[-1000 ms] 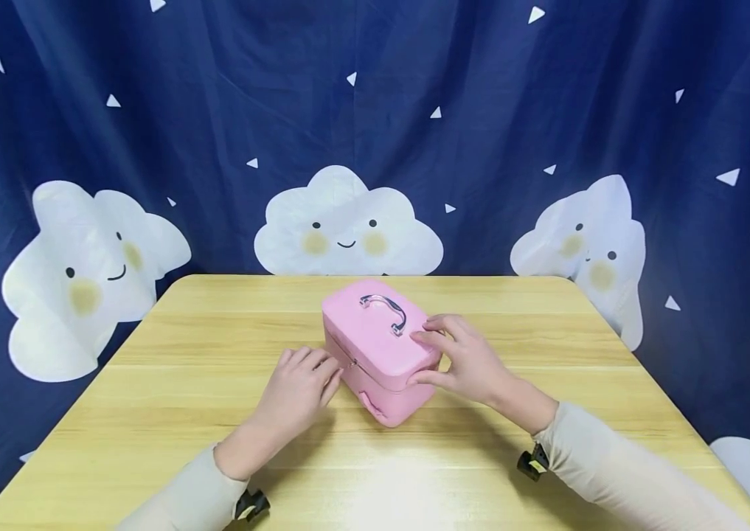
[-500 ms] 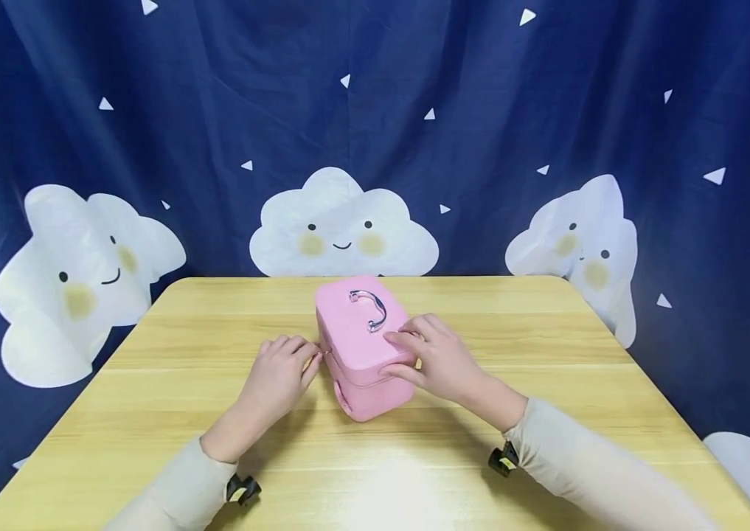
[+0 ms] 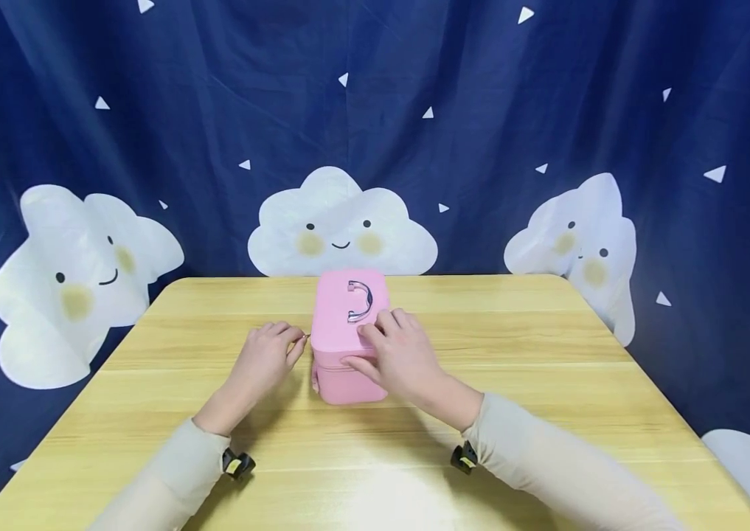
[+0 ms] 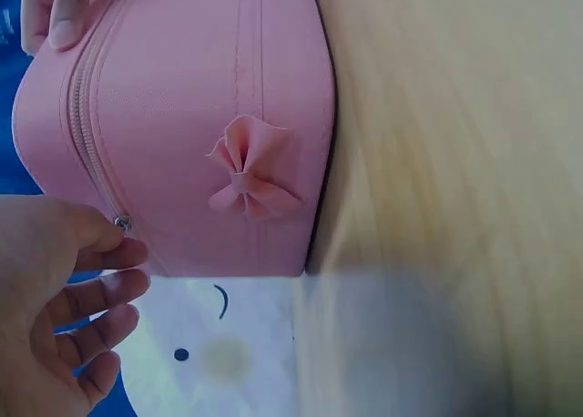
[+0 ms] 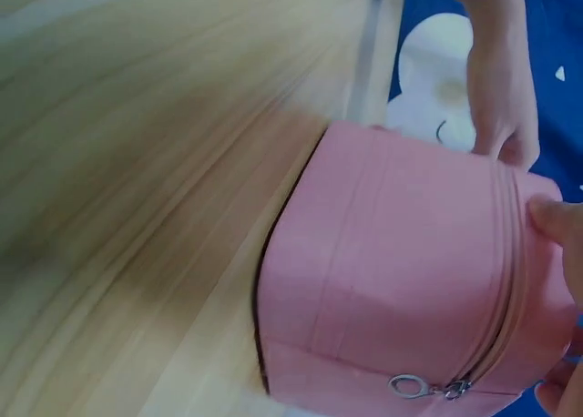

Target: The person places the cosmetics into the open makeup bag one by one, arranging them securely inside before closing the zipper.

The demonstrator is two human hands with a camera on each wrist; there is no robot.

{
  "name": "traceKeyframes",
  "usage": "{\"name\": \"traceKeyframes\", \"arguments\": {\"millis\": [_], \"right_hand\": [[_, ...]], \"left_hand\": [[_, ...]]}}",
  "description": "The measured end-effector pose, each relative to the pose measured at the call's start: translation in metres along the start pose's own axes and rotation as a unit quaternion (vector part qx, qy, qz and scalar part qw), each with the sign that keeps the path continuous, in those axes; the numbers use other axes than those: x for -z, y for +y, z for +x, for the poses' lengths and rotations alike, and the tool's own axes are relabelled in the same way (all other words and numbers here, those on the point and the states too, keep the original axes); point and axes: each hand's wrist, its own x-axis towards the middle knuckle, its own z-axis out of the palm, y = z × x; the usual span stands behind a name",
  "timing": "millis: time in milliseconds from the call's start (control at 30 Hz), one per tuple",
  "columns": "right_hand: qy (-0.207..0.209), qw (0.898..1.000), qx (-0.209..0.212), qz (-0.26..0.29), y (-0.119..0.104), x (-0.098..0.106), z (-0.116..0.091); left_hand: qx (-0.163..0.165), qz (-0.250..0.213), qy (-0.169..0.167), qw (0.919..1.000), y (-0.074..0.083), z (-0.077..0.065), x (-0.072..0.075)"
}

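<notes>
A pink zip-up vanity case (image 3: 335, 332) stands on the table with its lid down and a silver handle (image 3: 368, 299) on top. My left hand (image 3: 265, 361) is at its left side, pinching a small metal zipper pull (image 4: 123, 223) between thumb and forefinger. The zipper teeth run closed along the side with the pink bow (image 4: 246, 176). My right hand (image 3: 408, 358) grips the lid's near right corner, thumb on the front face and fingers over the top. Another zipper pull (image 5: 410, 387), with a ring, hangs at the case's other side in the right wrist view.
The light wooden table (image 3: 514, 346) reaches back to a dark blue curtain (image 3: 375, 133) printed with smiling white clouds. Glare shows on the tabletop near its front middle. A small black device (image 3: 238, 464) sits at each wrist.
The case has turned clockwise, its near end swinging left to face me. My right hand has moved left with it, and my left hand, at the zipper, has shifted left and slightly away.
</notes>
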Motion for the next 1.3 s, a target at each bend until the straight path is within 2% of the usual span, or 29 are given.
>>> {"name": "traceKeyframes", "arguments": {"millis": [233,333,433,600,767,1133,1300], "right_hand": [[-0.05,0.994,0.034,0.09,0.014,0.011,0.007],[-0.059,0.991,0.051,0.108,0.02,0.014,0.009],[-0.056,0.991,0.058,0.104,0.021,0.013,0.01],[-0.048,0.993,0.046,0.095,0.019,0.011,0.01],[-0.05,0.993,0.047,0.094,0.017,0.01,0.011],[-0.046,0.994,0.042,0.09,0.016,0.009,0.01],[-0.05,0.994,0.039,0.088,0.016,0.008,0.008]], "left_hand": [[-0.008,-0.026,-0.028,0.9992,-0.011,0.004,-0.002],[-0.019,-0.038,-0.03,0.9987,-0.015,0.002,-0.002],[-0.035,-0.048,-0.024,0.9979,-0.016,0.002,-0.002],[-0.056,-0.061,-0.009,0.9965,-0.016,0.001,0.003],[-0.087,-0.054,0.014,0.9947,-0.015,-0.005,0.006],[-0.125,-0.053,0.021,0.9905,-0.003,-0.022,0.017],[-0.136,-0.039,0.04,0.9891,0.006,-0.03,0.019]]}}
